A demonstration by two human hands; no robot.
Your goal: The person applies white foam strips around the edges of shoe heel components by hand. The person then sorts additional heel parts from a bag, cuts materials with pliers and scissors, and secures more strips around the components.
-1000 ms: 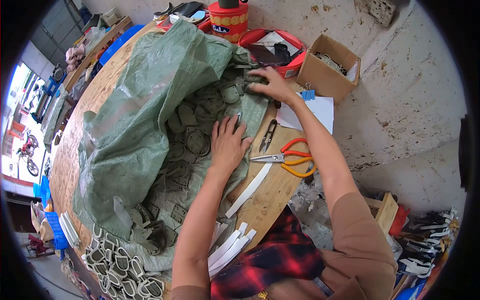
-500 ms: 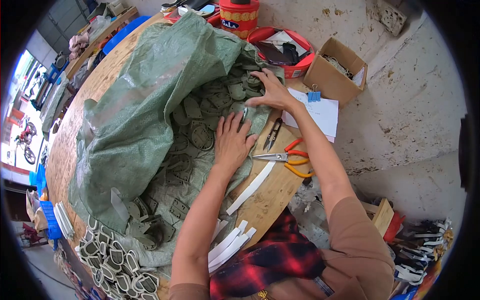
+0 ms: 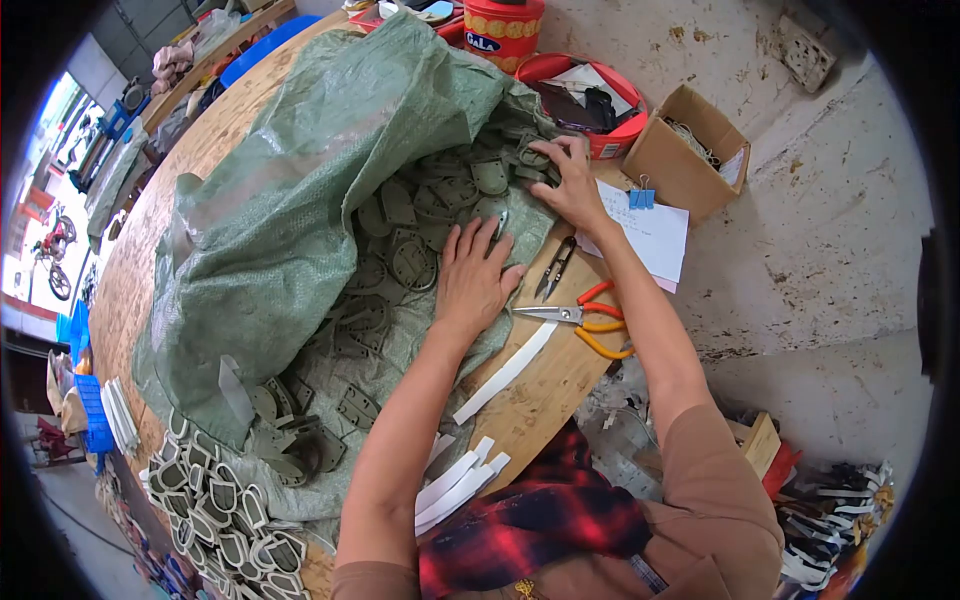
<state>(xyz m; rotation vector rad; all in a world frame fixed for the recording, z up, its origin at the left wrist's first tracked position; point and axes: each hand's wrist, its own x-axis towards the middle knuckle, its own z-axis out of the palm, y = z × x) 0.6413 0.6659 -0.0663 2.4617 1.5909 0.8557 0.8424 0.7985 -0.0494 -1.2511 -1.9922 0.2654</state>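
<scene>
My left hand (image 3: pixel 474 283) lies flat with fingers spread, over the edge of an opened green woven sack (image 3: pixel 270 220) and the grey-green D-shaped pieces (image 3: pixel 413 258) inside it. At the sack's far right end, my right hand (image 3: pixel 572 190) reaches in among more of these pieces, thumb and fingers apart and bent. What its fingertips touch is partly hidden. Beside the right forearm rest small black thread snips (image 3: pixel 557 268) and scissors with red and orange handles (image 3: pixel 572 315). A white strip (image 3: pixel 508 372) lies below them.
White-edged pieces (image 3: pixel 225 510) are heaped at the lower left. More white strips (image 3: pixel 455 490) lie by the table's near edge. Behind stand a red tin (image 3: pixel 505 30), a red basin (image 3: pixel 625 130) and a cardboard box (image 3: pixel 690 150). Clipped paper (image 3: pixel 650 235) lies right of my hand.
My right hand has drawn its thumb and fingers closer together at the sack's far end. The left hand stays flat in place. The view has shifted slightly.
</scene>
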